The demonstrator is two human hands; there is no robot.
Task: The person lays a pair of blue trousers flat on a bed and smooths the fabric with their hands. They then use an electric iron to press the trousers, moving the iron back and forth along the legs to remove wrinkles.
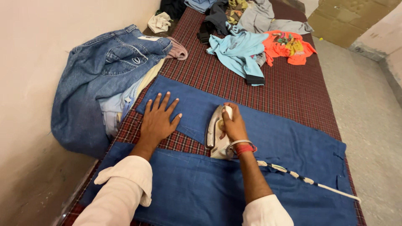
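Head view shows blue trousers (pixel 268 138) spread flat on a checked cloth (pixel 293 83), their long axis running left to right across the body, legs reaching toward the left.

Right hand (pixel 233 123) is closed around the handle of an iron (pixel 215 134), which sits on the upper leg, nose pointing away from the person. Its cord (pixel 305 181) trails off to the right over the fabric.

Left hand (pixel 158 119) lies open, fingers spread, palm down on the same leg — just left of the iron, holding nothing, apparently pinning the fabric; how hard it presses cannot be judged.

Unpressed length of leg lies leftward from the iron, under and beyond the left hand.

Jeans (pixel 104 75) lie heaped by the wall — other clothes (pixel 251 42) sit at the far end.
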